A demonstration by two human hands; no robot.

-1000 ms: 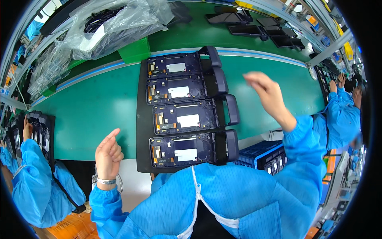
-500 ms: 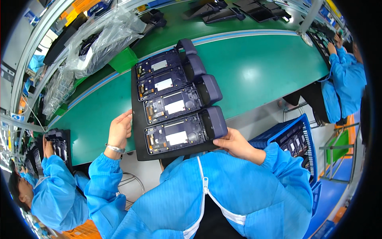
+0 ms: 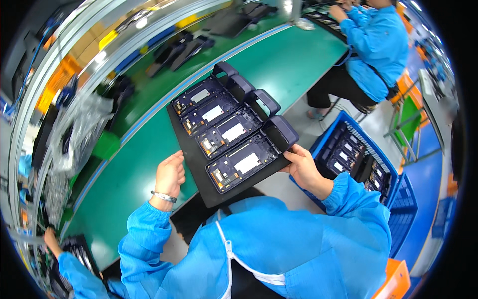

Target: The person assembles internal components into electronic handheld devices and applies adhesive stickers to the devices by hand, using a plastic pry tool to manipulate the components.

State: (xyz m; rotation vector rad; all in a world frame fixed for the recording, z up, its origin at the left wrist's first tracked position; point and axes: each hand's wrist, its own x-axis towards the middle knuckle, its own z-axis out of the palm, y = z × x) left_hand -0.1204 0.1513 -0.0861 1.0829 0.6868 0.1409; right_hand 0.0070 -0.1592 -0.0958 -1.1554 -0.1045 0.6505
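A flat black board [image 3: 196, 172] bears several dark handheld device housings [image 3: 244, 162] in a row. Their insides face up, with white labels and orange-brown parts, and a raised dark hood stands at each right end. My right hand [image 3: 306, 172] grips the board's near right corner beside the closest hood, thumb on top and the other fingers mostly hidden beneath. At the board's left edge is my left hand [image 3: 171, 174], its fingers curled together. Its fingertips come very near the edge; whether they touch it I cannot tell. Nothing shows in that hand.
The green bench [image 3: 134, 172] lies under the board's far part. A blue crate [image 3: 371, 144] with more housings stands at right. Co-workers in blue sit at far right [image 3: 373, 55] and lower left [image 3: 82, 274]. Plastic bags [image 3: 79, 139] and a green bin [image 3: 105, 144] line the back left.
The view has swung to the right, and the board with its housings now appears more slanted. My right hand still grips it; the left fingers look more tightly curled beside the edge.
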